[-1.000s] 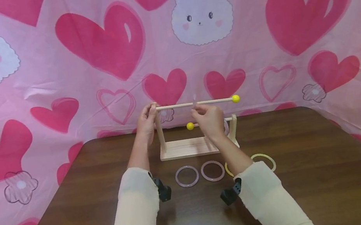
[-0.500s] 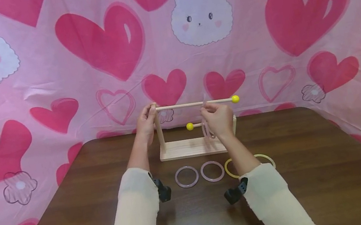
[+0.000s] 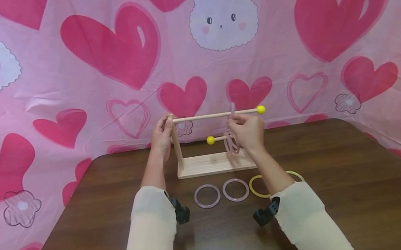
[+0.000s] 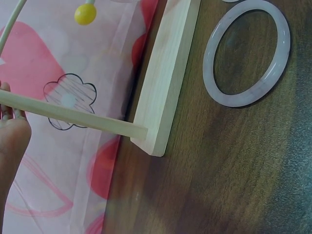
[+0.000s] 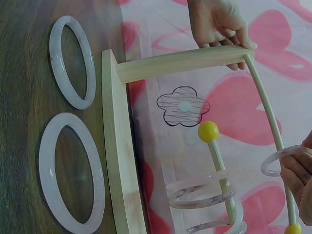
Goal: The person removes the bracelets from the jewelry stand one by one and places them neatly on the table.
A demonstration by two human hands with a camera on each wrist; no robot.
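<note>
A pale wooden bangle stand [image 3: 211, 165] is on the table, with two rods tipped by yellow balls. My left hand [image 3: 162, 137] grips the top of its left post [image 4: 73, 115]. Between the thumb and fingers of my right hand [image 3: 250, 132] is a pale lilac bangle [image 5: 267, 163], pinched at the upper rod [image 3: 199, 117], which passes through it. It is near the rod's yellow ball [image 3: 260, 109]. Several translucent bangles [image 5: 202, 201] hang on the lower rod, behind its own yellow ball [image 5: 208, 131]. My right hand hides the stand's right post in the head view.
Two lilac bangles, one left [image 3: 196, 197] and one right [image 3: 225, 192], lie flat in front of the stand. Beside them are a yellow bangle [image 3: 251, 188] and another yellow one [image 3: 297, 175], both partly behind my right forearm. A pink heart-print cloth [image 3: 282, 42] hangs behind the table [image 3: 352, 188].
My right hand has slid the bangle rightward along the upper rod toward its yellow ball, uncovering the bangles on the lower rod. My left hand has stayed on the post.
</note>
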